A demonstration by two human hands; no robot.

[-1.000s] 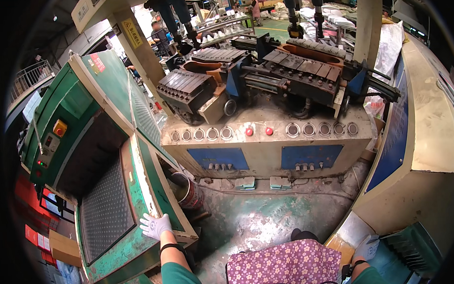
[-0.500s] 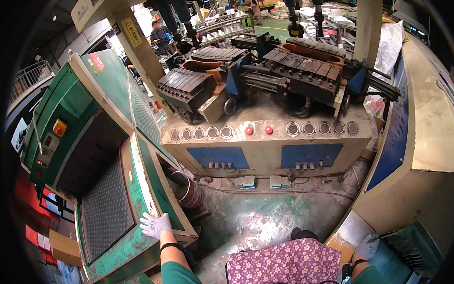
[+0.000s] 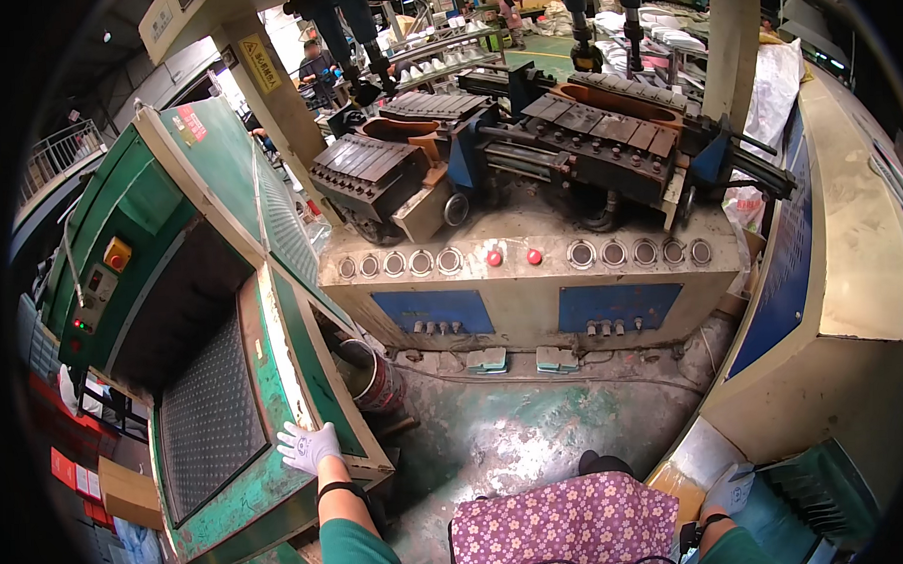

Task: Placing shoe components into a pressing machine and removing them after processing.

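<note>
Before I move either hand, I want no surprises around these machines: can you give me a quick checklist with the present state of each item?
1. Left hand placed safely: ok, gloved, flat on the green machine rim, beside the mesh belt, not on it.
2. Right hand free: cannot tell, gloved, low at the right edge, partly hidden.
3. Belt stopped: cannot tell.
4. Belt clear of items: ok, nothing lies on it.
5. Floor ahead: not ok, a can and two pedals lie near the feet.
6. Red buttons on the press in reach: cannot tell.
</note>
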